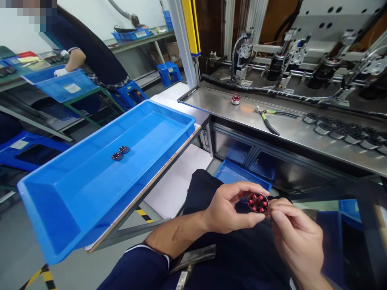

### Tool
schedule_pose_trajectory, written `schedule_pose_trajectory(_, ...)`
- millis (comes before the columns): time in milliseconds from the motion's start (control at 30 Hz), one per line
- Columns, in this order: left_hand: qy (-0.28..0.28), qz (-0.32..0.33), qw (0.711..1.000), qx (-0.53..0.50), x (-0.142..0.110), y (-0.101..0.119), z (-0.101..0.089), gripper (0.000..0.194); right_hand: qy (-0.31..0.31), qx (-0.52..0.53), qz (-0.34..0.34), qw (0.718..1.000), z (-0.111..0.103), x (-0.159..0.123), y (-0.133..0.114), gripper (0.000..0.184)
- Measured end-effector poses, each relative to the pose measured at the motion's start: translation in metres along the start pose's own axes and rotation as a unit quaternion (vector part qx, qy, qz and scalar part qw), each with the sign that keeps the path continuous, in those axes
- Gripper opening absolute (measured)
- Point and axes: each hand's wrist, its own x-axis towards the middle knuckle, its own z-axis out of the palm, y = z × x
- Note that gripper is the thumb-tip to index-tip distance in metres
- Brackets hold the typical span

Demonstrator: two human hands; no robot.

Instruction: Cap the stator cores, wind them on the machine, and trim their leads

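A round motor stator (258,202) with red wire coils around its ring is held over my lap. My left hand (232,207) grips it between thumb and fingers, its coil face toward me. At the stator's right edge, the fingers of my right hand (294,229) are pinched together. Thin red wire shows near those fingertips, but what exactly they hold is hidden. Another red-wound stator (236,100) stands on the metal bench ledge (208,96). To its right lie cutting pliers (267,117) with black and yellow-green handles.
A long blue tray (90,193) on my left holds two small wound stators (120,153). Several dark stators (347,131) line the ledge at right. Behind it is machinery (299,60). A blue bin (229,173) sits below the ledge. A co-worker (90,48) sits at the far left.
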Motion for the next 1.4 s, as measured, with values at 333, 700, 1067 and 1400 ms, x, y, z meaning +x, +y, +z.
schedule_pose_trajectory(333,0.032,0.107,0.987,0.112,0.003,-0.002,0.001,0.043,-0.011,-0.097,-0.071,0.993,-0.007,-0.001,-0.012,0.011)
schedule_pose_trajectory(700,0.02,0.08,0.995,0.064,0.003,0.0,0.004,0.042,-0.062,-0.19,-0.153,0.968,-0.007,0.006,-0.025,0.017)
schedule_pose_trajectory(1067,0.008,-0.064,0.994,-0.092,0.003,0.009,0.012,0.035,-0.1,-0.15,-0.221,0.958,-0.014,0.019,-0.029,0.035)
schedule_pose_trajectory(1400,-0.045,-0.313,0.909,-0.27,-0.001,0.014,0.012,0.04,-0.298,-0.144,-0.262,0.906,-0.025,0.051,-0.04,0.035)
